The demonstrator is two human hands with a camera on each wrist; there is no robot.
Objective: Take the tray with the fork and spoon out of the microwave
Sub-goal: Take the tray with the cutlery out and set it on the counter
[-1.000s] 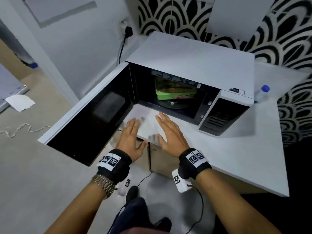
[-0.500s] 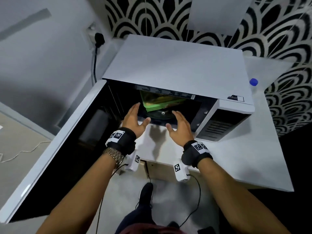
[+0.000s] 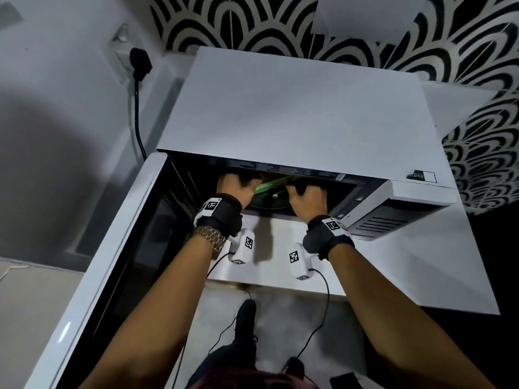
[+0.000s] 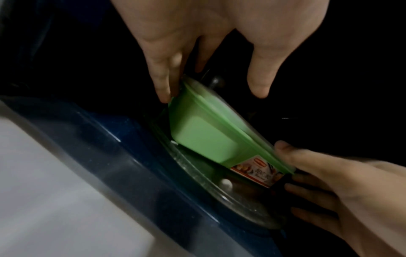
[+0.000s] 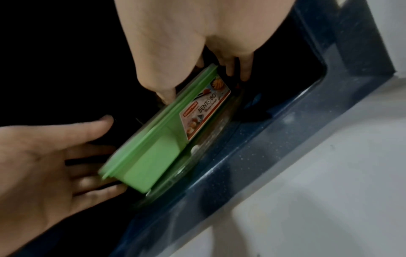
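A green lidded tray (image 4: 204,137) with a printed label sits on the glass turntable (image 4: 197,175) inside the open microwave (image 3: 295,108). From the head view only a green sliver of the tray (image 3: 271,184) shows between my hands. My left hand (image 3: 234,189) is at its left end, with straight fingers (image 5: 87,167) against the end wall and the thumb (image 4: 259,83) hovering off the lid. My right hand (image 3: 307,195) pinches the right end, thumb (image 5: 167,93) on the rim and fingers (image 5: 237,69) under it. Fork and spoon are hidden.
The microwave door (image 3: 112,262) stands swung open on the left. The microwave sits on a white table (image 3: 421,262) against a patterned wall. A black plug and cable (image 3: 139,63) hang at the back left. The cavity roof hangs low over both hands.
Both hands have gone from the cavity's front opening into it and now sit at the tray's two ends. The head view has moved closer and looks more steeply down.
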